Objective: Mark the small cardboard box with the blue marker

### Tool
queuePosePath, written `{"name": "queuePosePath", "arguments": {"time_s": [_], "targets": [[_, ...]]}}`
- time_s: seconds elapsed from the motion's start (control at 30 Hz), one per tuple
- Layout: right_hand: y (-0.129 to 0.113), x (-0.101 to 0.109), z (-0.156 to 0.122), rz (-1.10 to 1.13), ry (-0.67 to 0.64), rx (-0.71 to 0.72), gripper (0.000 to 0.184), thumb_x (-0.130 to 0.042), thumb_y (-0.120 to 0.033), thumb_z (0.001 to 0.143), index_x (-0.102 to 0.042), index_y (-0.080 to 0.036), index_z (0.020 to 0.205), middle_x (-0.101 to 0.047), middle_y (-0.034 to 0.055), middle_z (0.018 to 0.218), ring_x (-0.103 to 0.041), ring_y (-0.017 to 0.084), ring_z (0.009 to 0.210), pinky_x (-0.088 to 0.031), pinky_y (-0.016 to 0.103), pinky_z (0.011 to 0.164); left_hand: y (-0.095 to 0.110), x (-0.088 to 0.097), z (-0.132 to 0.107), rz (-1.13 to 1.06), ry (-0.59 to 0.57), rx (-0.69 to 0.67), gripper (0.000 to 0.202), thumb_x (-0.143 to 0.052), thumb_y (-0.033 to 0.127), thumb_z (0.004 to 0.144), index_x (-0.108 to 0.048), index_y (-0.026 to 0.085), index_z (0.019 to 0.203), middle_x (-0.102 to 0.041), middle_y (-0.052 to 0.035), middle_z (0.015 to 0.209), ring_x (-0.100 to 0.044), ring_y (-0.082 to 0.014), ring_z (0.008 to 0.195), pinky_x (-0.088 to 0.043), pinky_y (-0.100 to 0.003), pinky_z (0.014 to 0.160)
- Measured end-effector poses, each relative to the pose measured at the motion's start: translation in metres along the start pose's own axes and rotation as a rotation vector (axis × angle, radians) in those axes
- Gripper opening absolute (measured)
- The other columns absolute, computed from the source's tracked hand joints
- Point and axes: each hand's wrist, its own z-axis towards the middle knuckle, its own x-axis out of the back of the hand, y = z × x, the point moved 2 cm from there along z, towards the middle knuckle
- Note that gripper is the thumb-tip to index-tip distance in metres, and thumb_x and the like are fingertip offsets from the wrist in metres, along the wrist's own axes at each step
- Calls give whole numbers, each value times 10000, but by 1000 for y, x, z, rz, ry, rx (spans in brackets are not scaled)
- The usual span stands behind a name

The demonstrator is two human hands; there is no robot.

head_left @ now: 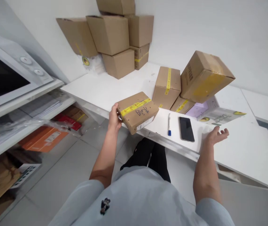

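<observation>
My left hand (115, 117) grips the left end of a small cardboard box (134, 116), with yellow tape and dark handwriting on top and a white label on its near side. The box is tilted at the table's front edge; I cannot tell whether it rests there. My right hand (218, 135) is over the tabletop with its fingers apart and nothing in them. Beside it lies a black smartphone (186, 129). Between phone and box is a marker (169, 125) with a blue cap. Just beyond the right hand stands an opened printed carton (220, 114) with avocado pictures.
Taped boxes (167, 82) stand at the table's back, a larger box (205, 75) leaning tilted on them. More cartons (111, 34) are stacked in the far left corner. At left, a microwave (11, 72) sits on a shelf unit above an orange box (44, 138).
</observation>
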Motion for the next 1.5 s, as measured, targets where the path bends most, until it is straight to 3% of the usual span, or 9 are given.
{"name": "queuePosePath", "arguments": {"time_s": [0.17, 0.4, 0.53, 0.67, 0.77, 0.83, 1.2, 1.37, 1.5], "targets": [[4, 6, -10, -72, 37, 51, 417, -430, -373, 924, -451, -196, 1301, -462, 180, 1255, -556, 317, 1188, -495, 521, 998, -36, -15, -20, 268, -51, 206, 506, -569, 699, 726, -632, 237, 924, -656, -69, 1130, -577, -279, 1072, -497, -376, 752], [-4, 21, -25, -73, 97, 113, 412, -386, -385, 943, -472, -165, 1280, -483, 215, 1252, -554, 333, 1195, -492, 531, 994, -42, -25, -13, 353, -103, -60, 410, -532, 598, 864, -655, 229, 994, -678, -76, 1174, -600, -262, 1122, -492, -386, 887], [-26, 27, -86, 3, 72, 174, 372, -359, -383, 939, -475, -170, 1221, -557, 139, 1077, -630, 249, 933, -558, 473, 855, -46, -24, -9, 387, -86, -196, 406, -547, 565, 876, -654, 233, 1084, -673, -75, 1205, -602, -233, 1142, -492, -354, 928], [-63, 30, -201, 346, -516, 296, 338, -478, -426, 924, -482, -227, 1197, -545, -2, 823, -572, 146, 656, -557, 349, 682, -48, -21, -9, 411, -119, -283, 464, -502, 587, 901, -632, 226, 1162, -665, -90, 1190, -623, -212, 1077, -512, -336, 876], [-92, 37, -271, 454, -963, 446, 485, -546, -450, 920, -422, -266, 1352, -605, 48, 1018, -623, 150, 774, -571, 345, 721, -44, -16, -13, 504, -123, -328, 499, -481, 594, 928, -600, 222, 1238, -667, -91, 1106, -634, -195, 957, -519, -338, 828], [-105, 39, -290, 416, -1047, 539, 617, -569, -490, 909, -357, -281, 1449, -590, 96, 1168, -638, 176, 884, -581, 396, 797, -38, -11, -19, 608, -121, -380, 512, -464, 583, 951, -560, 234, 1313, -662, -97, 1104, -627, -196, 950, -519, -347, 832], [-115, -17, -242, 387, -919, 385, 752, -424, -690, 905, -298, -279, 1522, -363, 156, 1559, -456, 292, 1394, -439, 544, 1098, -18, -27, -100, 760, -481, -623, 431, -415, 479, 1011, -625, 201, 1266, -660, -62, 947, -622, -132, 760, -531, -276, 728], [-113, 0, -252, 259, -825, 548, 662, -496, -562, 917, -311, -314, 1502, -343, 154, 1500, -407, 304, 1395, -458, 567, 1045, -9, -22, -70, 731, -141, -888, 349, -500, 448, 979, -694, 184, 1099, -606, -106, 1057, -590, -200, 1048, -501, -355, 939], [-119, 10, -268, 197, -790, 722, 555, -535, -510, 906, -423, -294, 1405, -320, 139, 1428, -372, 301, 1397, -422, 574, 1087, -19, -19, -44, 812, -197, -856, 480, -459, 535, 971, -611, 214, 1293, -401, -150, 1428, -450, -260, 1317, -398, -445, 1113]]}}
